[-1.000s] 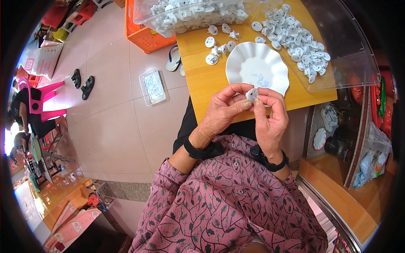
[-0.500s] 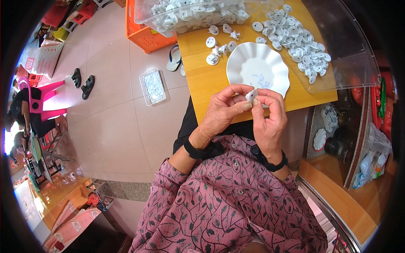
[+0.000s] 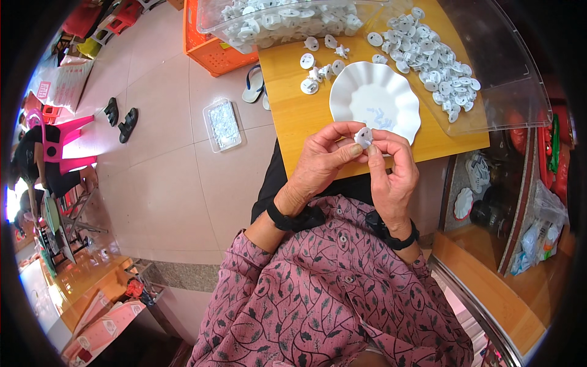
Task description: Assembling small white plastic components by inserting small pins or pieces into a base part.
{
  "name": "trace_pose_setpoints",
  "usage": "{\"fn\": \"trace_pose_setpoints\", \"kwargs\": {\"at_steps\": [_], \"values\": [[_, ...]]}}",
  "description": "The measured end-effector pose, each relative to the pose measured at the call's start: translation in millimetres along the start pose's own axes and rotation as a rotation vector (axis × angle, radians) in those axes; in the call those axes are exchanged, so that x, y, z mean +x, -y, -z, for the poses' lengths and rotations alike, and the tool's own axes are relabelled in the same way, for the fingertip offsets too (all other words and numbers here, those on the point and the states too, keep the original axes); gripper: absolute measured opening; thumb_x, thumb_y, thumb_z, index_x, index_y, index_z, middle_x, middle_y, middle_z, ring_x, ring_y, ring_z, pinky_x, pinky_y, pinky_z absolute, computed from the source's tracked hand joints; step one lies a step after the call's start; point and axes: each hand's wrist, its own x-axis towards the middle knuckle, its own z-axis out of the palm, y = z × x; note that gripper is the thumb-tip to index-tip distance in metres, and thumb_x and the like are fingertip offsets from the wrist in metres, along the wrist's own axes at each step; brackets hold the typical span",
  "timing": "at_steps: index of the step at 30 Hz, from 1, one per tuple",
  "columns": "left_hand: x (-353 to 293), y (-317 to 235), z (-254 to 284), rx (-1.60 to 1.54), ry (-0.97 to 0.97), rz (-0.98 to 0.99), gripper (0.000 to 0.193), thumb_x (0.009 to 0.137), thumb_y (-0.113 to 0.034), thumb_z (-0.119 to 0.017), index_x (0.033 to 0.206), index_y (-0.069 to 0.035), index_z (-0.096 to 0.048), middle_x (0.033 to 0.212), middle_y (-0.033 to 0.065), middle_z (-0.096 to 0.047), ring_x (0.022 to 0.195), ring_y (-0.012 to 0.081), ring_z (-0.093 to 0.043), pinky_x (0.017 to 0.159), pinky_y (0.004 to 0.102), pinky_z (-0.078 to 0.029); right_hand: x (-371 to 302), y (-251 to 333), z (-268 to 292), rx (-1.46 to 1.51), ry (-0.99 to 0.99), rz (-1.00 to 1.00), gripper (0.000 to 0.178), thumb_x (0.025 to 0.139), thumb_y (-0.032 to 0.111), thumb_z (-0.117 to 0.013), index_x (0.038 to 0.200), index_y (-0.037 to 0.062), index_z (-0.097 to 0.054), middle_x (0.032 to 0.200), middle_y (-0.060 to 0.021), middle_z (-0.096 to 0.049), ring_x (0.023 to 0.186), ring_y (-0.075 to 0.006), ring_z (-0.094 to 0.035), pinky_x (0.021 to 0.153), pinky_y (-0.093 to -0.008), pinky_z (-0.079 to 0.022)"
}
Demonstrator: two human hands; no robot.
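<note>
Between the fingertips of both hands is a small round white plastic part [image 3: 364,137], its disc face turned up with a dark slot in it. My left hand [image 3: 327,153] pinches it from the left, thumb and forefinger closed. My right hand [image 3: 391,165] grips its right side with thumb and fingertips. Just beyond my hands lies a white scalloped plate [image 3: 348,92] holding several small pale slivers [image 3: 380,116]. Whether a sliver is in my fingers cannot be seen.
Similar white parts lie in a large heap [image 3: 428,61] at the right and a small group [image 3: 315,73] left of the plate. A clear bin [image 3: 214,24] of parts stands over an orange crate [image 3: 208,55]. On the floor are a clear tray [image 3: 223,125] and sandals [image 3: 127,125]. Another person [image 3: 27,156] sits far left.
The white part has turned slightly, so its disc face shows more fully. My right hand has shifted a little to the right. Both hands still hold the part.
</note>
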Motion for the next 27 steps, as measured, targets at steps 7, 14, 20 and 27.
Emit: {"fn": "trace_pose_setpoints", "kwargs": {"at_steps": [7, 14, 20, 27], "values": [[0.0, -1.9, -3.5, 0.059, 0.004, -0.017, 0.035, 0.092, 0.001, -0.063, 0.126, 0.002, -0.056, 0.118, 0.0109, -0.063, 0.104, 0.0181, -0.063, 0.090, 0.0326, -0.055, 0.9, 0.3, -2.2, -0.089, -0.011, 0.049, 0.010, 0.086, -0.004, -0.063, 0.094, 0.0002, -0.057, 0.104, -0.0154, -0.065, 0.090, -0.0276, -0.066, 0.077, -0.0347, -0.054], [-0.4, -2.0, -1.4, 0.120, 0.002, -0.033, 0.036, 0.091, 0.001, -0.065, 0.126, 0.002, -0.056, 0.116, 0.0108, -0.064, 0.103, 0.0175, -0.063, 0.090, 0.0327, -0.055, 2.6, 2.0, -1.4, -0.138, 0.012, 0.097, 0.011, 0.086, -0.004, -0.062, 0.095, -0.0005, -0.058, 0.104, -0.0158, -0.063, 0.089, -0.0293, -0.065, 0.074, -0.0359, -0.054], [0.0, -2.6, -0.6, 0.161, -0.005, -0.065, 0.037, 0.090, -0.001, -0.066, 0.125, 0.003, -0.057, 0.109, 0.0091, -0.066, 0.095, 0.0156, -0.065, 0.088, 0.0297, -0.054, 3.7, 6.2, -3.4, -0.172, 0.032, 0.130, 0.012, 0.087, -0.004, -0.063, 0.097, -0.0004, -0.059, 0.104, -0.0154, -0.063, 0.089, -0.0297, -0.066, 0.075, -0.0361, -0.055], [0.9, -4.8, -0.9, 0.009, -0.029, -0.014, 0.034, 0.093, -0.002, -0.063, 0.126, 0.001, -0.056, 0.116, 0.0098, -0.064, 0.101, 0.0172, -0.064, 0.086, 0.0310, -0.057, 0.3, 5.2, -8.2, -0.104, -0.030, 0.096, 0.012, 0.089, -0.002, -0.062, 0.101, -0.0014, -0.061, 0.107, -0.0163, -0.065, 0.092, -0.0296, -0.067, 0.075, -0.0353, -0.056]]}}
